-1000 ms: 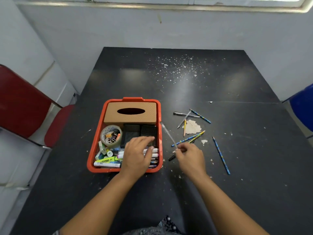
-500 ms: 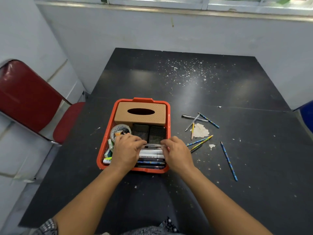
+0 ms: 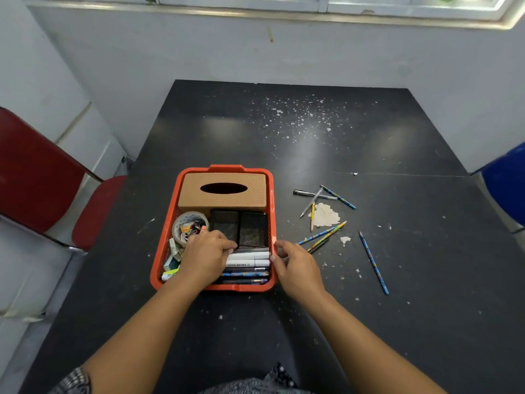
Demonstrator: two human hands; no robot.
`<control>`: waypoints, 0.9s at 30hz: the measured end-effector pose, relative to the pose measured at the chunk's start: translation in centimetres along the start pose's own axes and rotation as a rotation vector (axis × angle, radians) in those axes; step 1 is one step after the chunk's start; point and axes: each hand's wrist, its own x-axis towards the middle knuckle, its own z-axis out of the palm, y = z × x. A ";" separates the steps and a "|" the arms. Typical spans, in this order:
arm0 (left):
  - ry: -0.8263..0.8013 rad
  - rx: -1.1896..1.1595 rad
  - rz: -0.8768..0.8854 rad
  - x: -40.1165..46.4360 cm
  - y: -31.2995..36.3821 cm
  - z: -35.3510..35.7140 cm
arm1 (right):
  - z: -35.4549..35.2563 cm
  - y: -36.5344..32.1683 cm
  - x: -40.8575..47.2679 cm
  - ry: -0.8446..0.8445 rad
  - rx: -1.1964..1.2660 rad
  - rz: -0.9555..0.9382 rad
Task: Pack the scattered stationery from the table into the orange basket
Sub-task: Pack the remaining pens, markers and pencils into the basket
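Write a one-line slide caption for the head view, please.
Left hand rests on pens in the orange basket; right hand sits at its rim, loose pencils on the table.

Both hands at the orange basket (image 3: 167,237), loose pencils on the black table (image 3: 397,280).
Left hand (image 3: 205,258) rests curled over the markers (image 3: 250,259) inside; right hand (image 3: 298,267) sits at the basket's right rim, fingers loosely bent. Tissue box (image 3: 223,191) fills the far end. Scattered pencils (image 3: 322,236) lie right of the basket.
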 end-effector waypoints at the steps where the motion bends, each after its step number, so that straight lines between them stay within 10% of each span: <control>1: -0.013 0.000 -0.005 0.0 0.0 0.0 | 0.0 0.0 0.0 0.003 0.004 0.001; 27: 0.131 -0.222 0.261 0.9 8.2 2.9 | -3.4 9.0 -0.7 0.265 -0.061 0.381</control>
